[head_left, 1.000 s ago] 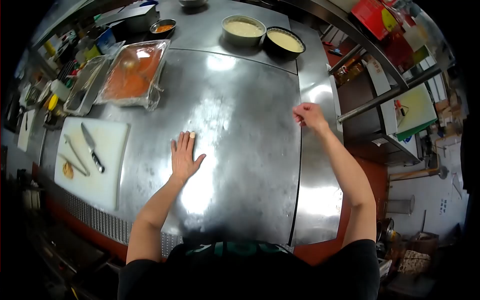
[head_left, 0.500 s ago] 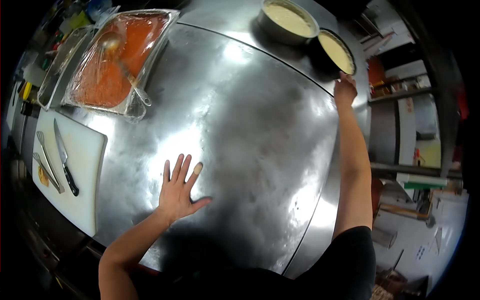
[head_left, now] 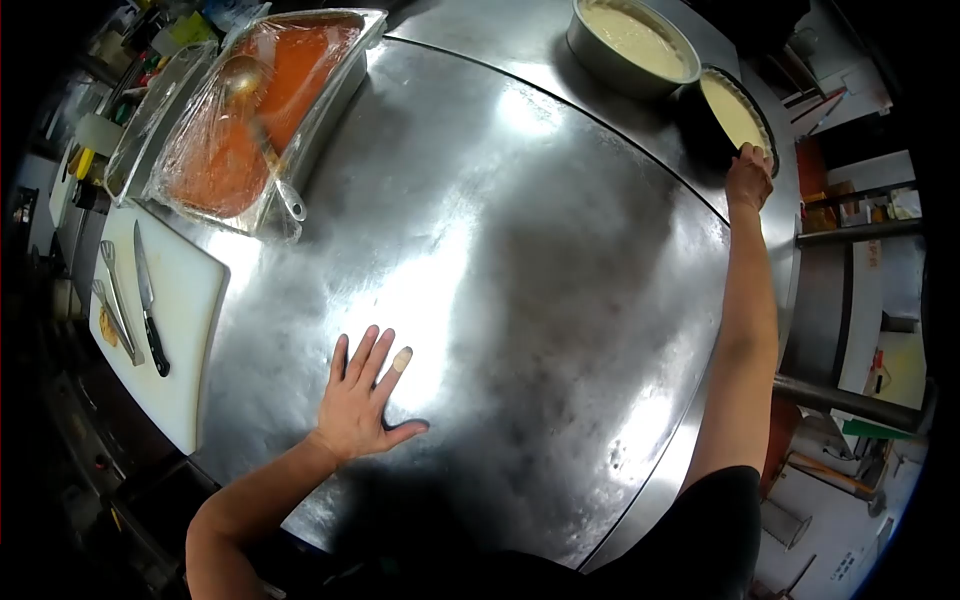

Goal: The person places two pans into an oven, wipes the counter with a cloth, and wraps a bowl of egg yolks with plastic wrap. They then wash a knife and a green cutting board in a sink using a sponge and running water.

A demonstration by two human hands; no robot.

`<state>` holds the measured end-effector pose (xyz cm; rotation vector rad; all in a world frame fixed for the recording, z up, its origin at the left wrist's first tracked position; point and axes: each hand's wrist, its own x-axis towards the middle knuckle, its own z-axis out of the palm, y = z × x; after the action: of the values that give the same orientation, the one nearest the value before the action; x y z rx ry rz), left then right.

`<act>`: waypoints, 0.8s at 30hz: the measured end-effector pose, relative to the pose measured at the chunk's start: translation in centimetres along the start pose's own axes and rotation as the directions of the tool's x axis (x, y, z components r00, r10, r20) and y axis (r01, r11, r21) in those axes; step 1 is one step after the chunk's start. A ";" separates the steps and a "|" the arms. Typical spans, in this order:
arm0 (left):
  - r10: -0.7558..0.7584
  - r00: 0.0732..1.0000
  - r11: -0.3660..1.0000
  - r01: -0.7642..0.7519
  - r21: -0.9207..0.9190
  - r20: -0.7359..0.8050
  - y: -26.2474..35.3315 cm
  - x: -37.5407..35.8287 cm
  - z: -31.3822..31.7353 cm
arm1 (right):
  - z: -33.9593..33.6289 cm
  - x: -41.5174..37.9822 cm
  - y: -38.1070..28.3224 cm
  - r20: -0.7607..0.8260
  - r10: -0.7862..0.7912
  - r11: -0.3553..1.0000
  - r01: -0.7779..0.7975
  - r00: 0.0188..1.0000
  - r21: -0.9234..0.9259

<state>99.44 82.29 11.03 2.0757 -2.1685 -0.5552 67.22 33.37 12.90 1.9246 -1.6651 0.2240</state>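
My left hand lies flat on the steel worktop with its fingers spread, a bandage on the index finger. At the back right my right hand has its fingers closed at the near rim of a dark pan filled with pale yellow batter. Beside that pan, on its left, stands a round metal pan with similar batter. The far side of the dark pan is visible; its near wall is partly in shadow.
At the back left, plastic wrap covers a tray of orange-red sauce and a ladle. A white cutting board at the left bears a knife and tongs. Shelving stands beyond the right edge.
The view has shifted, so the pans and my right hand appear farther right. My right hand's fingers now meet the dark pan's rim. My left hand stays flat on the worktop.
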 end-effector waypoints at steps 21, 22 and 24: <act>0.055 0.983 0.997 -0.043 0.071 -0.175 0.1 -0.5 1.0 | -9.6 -12.0 3.5 0.029 -0.547 0.835 0.543 0.837 0.090; 0.062 0.978 0.997 -0.050 0.066 -0.197 0.2 -0.4 0.7 | -10.4 -13.1 3.6 0.067 -0.552 0.831 0.541 0.831 0.133; 0.066 0.976 0.997 -0.055 0.058 -0.209 0.1 -0.6 0.8 | -12.3 -15.5 4.0 0.109 -0.558 0.826 0.537 0.823 0.172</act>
<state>99.11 83.00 10.47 1.9830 -2.1361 -0.2614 63.16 52.76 16.72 2.4893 -1.1266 -0.0481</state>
